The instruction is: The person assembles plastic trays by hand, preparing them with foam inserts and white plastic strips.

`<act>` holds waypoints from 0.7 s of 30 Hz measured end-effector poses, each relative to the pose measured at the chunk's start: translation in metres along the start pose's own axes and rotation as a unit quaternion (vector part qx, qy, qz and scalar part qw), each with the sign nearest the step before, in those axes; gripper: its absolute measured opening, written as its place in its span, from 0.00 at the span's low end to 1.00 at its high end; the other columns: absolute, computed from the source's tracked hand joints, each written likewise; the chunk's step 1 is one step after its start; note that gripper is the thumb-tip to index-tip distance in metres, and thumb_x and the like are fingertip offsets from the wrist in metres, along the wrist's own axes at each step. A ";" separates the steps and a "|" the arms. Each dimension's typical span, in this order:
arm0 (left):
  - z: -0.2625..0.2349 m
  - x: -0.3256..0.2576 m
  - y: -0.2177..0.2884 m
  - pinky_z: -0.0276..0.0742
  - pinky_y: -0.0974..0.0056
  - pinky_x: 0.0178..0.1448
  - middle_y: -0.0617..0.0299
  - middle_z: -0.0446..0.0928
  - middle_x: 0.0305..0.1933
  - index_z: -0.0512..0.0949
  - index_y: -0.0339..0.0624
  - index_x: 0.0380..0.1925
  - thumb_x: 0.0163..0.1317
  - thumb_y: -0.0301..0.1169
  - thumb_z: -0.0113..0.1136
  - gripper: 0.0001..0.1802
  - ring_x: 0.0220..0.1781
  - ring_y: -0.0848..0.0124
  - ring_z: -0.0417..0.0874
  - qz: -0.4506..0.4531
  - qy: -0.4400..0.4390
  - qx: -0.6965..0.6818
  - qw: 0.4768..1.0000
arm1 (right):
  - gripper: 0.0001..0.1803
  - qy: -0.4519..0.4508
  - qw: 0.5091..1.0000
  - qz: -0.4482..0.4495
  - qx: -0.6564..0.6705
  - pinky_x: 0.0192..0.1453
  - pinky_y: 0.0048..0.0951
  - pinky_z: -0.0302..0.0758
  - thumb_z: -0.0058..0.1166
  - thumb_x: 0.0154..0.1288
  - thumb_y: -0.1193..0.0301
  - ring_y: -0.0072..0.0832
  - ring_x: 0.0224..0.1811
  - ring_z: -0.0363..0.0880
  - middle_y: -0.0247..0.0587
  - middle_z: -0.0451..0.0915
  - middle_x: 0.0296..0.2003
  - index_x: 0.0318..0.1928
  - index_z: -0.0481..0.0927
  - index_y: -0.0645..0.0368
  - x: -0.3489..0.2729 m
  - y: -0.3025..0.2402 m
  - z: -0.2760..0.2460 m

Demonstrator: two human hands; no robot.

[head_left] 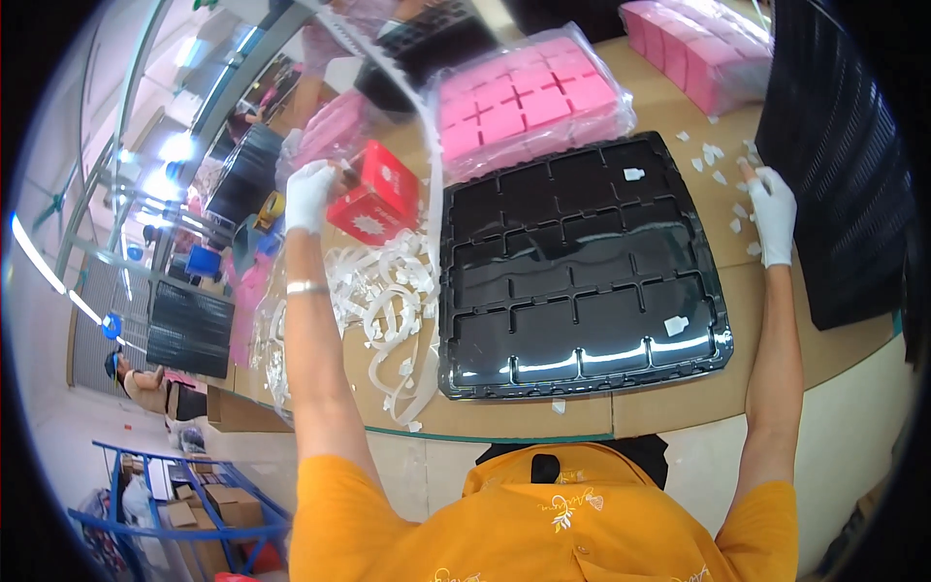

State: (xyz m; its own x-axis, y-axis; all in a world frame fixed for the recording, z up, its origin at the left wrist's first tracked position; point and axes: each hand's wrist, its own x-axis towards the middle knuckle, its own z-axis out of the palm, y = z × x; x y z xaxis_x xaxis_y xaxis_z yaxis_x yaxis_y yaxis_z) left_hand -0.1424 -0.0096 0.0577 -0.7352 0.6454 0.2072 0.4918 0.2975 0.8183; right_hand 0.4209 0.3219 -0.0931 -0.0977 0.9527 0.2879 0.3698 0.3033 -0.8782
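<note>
My left hand (310,195), in a white glove with bare fingertips, is at the left edge of a red box (380,199) with white printing. Its fingers are bent together against the box's edge; whatever they hold is hidden. My right hand (774,211), gloved the same way, hovers over small white tabs (711,154) scattered on the table, fingers curled and close together. Anything in its grip is too small to make out. Between my arms lies a shiny black plastic tray (582,272) divided into compartments. One white tab (676,326) rests near its front right, another (633,175) near its back right.
Tangled white paper strips (388,291) lie left of the tray. Pink pieces wrapped in clear plastic (529,92) stand behind it, with another pink bundle (693,53) at the back right. Black ribbed trays (834,175) rise along the right side. A blue-framed rack (184,524) holds cartons at lower left.
</note>
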 end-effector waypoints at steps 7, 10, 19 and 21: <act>-0.016 0.068 -0.033 0.76 0.60 0.48 0.53 0.84 0.39 0.81 0.37 0.44 0.67 0.33 0.53 0.13 0.41 0.66 0.83 0.092 0.077 0.532 0.838 | 0.17 0.018 0.997 -0.078 -0.021 0.28 0.27 0.68 0.62 0.66 0.61 0.18 0.23 0.71 0.36 0.76 0.23 0.33 0.81 0.65 0.003 0.018 0.003; 0.038 -0.002 0.050 0.78 0.60 0.43 0.50 0.84 0.34 0.84 0.40 0.41 0.62 0.32 0.60 0.11 0.35 0.58 0.85 0.259 0.243 0.272 0.894 | 0.16 0.006 1.000 0.008 0.025 0.23 0.24 0.72 0.60 0.68 0.59 0.17 0.23 0.73 0.32 0.78 0.24 0.33 0.83 0.60 -0.004 0.000 -0.004; 0.302 -0.105 0.161 0.78 0.63 0.50 0.48 0.85 0.36 0.86 0.37 0.37 0.57 0.32 0.63 0.12 0.40 0.59 0.86 0.288 -0.284 0.171 0.899 | 0.17 0.049 0.992 -0.113 -0.034 0.32 0.35 0.69 0.63 0.63 0.60 0.37 0.24 0.73 0.48 0.75 0.23 0.29 0.80 0.63 0.010 0.017 0.008; 0.338 -0.093 0.167 0.79 0.57 0.51 0.46 0.84 0.36 0.87 0.41 0.35 0.56 0.34 0.61 0.12 0.41 0.53 0.86 0.262 -0.310 0.242 0.881 | 0.16 0.048 0.991 -0.125 -0.005 0.33 0.30 0.69 0.63 0.63 0.61 0.27 0.25 0.73 0.42 0.77 0.24 0.31 0.83 0.63 0.010 0.017 0.006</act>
State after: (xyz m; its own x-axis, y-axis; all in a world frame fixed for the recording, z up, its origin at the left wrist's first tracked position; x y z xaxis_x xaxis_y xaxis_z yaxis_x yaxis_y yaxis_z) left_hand 0.1654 0.2181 -0.0065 -0.0263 0.9991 0.0331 0.9399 0.0134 0.3413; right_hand 0.4204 0.3365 -0.1078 -0.0985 0.8413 0.5315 0.3543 0.5287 -0.7713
